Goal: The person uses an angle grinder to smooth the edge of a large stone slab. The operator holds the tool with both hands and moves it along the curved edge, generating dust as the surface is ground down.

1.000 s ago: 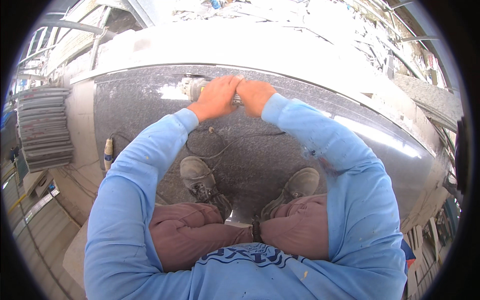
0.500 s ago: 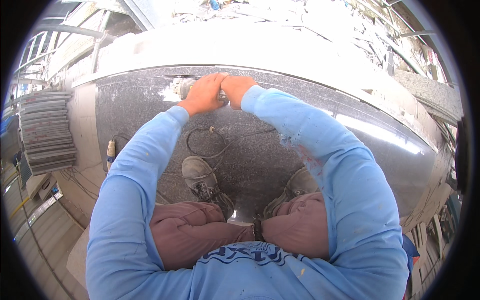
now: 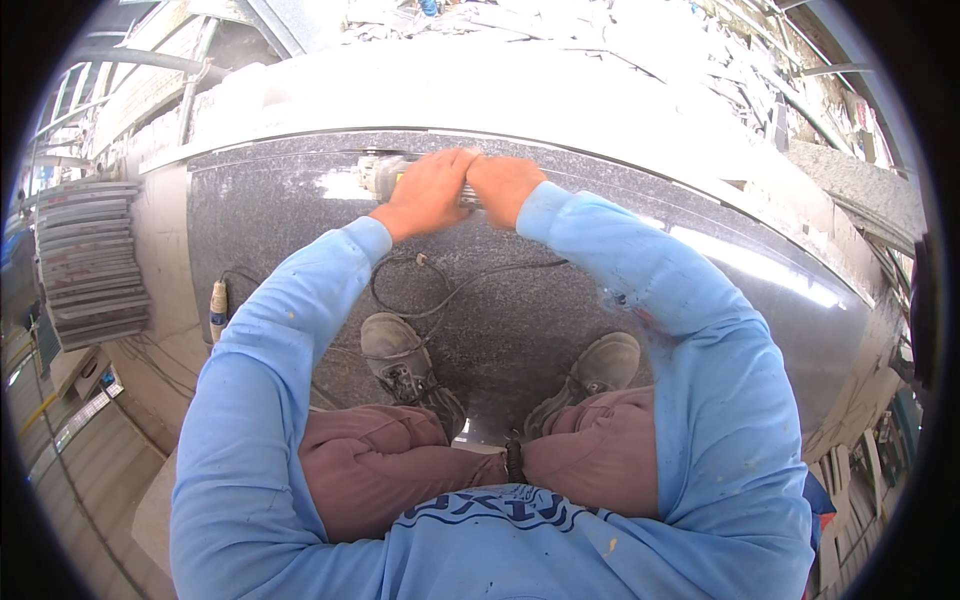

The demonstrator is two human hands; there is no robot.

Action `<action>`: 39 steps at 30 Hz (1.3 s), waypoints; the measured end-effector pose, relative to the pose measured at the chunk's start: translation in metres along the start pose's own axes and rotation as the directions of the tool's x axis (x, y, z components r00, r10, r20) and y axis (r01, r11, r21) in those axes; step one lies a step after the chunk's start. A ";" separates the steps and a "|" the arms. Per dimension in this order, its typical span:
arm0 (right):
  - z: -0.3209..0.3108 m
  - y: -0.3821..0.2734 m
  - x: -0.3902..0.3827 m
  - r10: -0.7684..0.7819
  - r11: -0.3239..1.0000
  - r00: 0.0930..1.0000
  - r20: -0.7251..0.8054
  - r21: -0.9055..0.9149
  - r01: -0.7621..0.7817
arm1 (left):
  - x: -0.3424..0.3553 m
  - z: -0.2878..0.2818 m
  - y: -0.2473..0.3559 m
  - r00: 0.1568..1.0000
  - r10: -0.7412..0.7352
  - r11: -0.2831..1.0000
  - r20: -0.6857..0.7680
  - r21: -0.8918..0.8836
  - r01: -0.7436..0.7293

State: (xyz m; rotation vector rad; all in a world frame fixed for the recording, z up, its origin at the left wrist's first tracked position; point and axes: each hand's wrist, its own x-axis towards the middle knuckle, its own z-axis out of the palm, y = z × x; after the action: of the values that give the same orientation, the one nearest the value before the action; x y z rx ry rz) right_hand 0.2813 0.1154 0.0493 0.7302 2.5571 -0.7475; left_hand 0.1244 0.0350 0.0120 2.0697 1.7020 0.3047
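Handheld power tool, grinder-like, is seen lying on its side near the far edge of a dark, speckled stone slab, left of the slab's middle. Its head, pointed to the left, is pale grey and metallic, dulled as if by dust. A small yellow patch is shown on the body beside the left hand. At the head's far side a thin, dark, flat part is made out, set close to the slab's far edge; whether stone is touched by it cannot be told. Behind, a ribbed grey section is glimpsed below the meeting hands; the rest of the body is covered.

The left hand is wrapped over the body just behind the head, its fingers held together and clamped on the casing. The rear is covered by the right hand, set against the left; its fingers are curled and mostly hidden, apparently gripped on the tool's rear end.

The slab surface is marked by bright reflections and by a fine pale line along the far edge. A dark cable is looped over it, and is crossed over the left shoe. A pale-and-blue connector is laid near the slab's left edge.
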 end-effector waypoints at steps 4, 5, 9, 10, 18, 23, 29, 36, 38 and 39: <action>0.005 -0.005 0.011 -0.024 1.000 0.999 -0.028 0.015 0.025 | -0.004 0.002 -0.014 1.000 -0.016 1.000 0.015 0.010 0.016; 0.005 -0.007 0.013 -0.029 0.999 0.999 -0.037 0.020 0.029 | -0.004 0.001 -0.016 1.000 -0.016 1.000 0.018 0.007 0.016; 0.007 -0.013 0.028 -0.019 1.000 1.000 -0.014 0.005 0.019 | -0.004 -0.004 -0.024 0.996 -0.066 0.998 0.066 0.025 0.065; 0.005 -0.013 0.029 -0.013 1.000 1.000 0.001 0.002 0.013 | -0.004 -0.005 -0.025 0.995 -0.070 0.997 0.068 0.028 0.068; -0.011 -0.006 0.000 0.030 1.000 0.998 0.055 0.003 -0.030 | 0.000 -0.003 -0.002 0.999 0.036 0.999 -0.017 -0.004 -0.036; -0.011 -0.004 -0.009 0.039 0.999 0.999 0.016 -0.013 -0.039 | 0.002 -0.001 0.005 1.000 -0.003 1.000 0.011 -0.028 0.003; 0.004 -0.008 0.013 -0.006 1.000 1.000 -0.007 0.005 0.006 | -0.004 0.002 -0.013 1.000 0.005 1.000 -0.005 0.015 -0.005; -0.003 -0.016 0.028 -0.024 1.000 0.998 0.065 -0.005 0.024 | -0.008 -0.008 -0.024 0.999 -0.049 0.999 0.013 0.010 0.048; -0.005 -0.018 0.021 -0.016 0.999 0.999 0.051 -0.030 0.018 | -0.009 -0.006 -0.020 0.999 -0.039 0.999 -0.004 0.010 0.039; -0.006 -0.016 0.017 0.003 1.000 0.999 0.051 -0.018 -0.002 | -0.007 -0.004 -0.018 1.000 -0.011 1.000 -0.015 -0.006 0.011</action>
State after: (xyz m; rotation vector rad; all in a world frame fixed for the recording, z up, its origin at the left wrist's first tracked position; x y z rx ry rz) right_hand 0.2571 0.1137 0.0518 0.6998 2.5131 -0.7316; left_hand 0.1055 0.0315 0.0085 2.0584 1.7186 0.3228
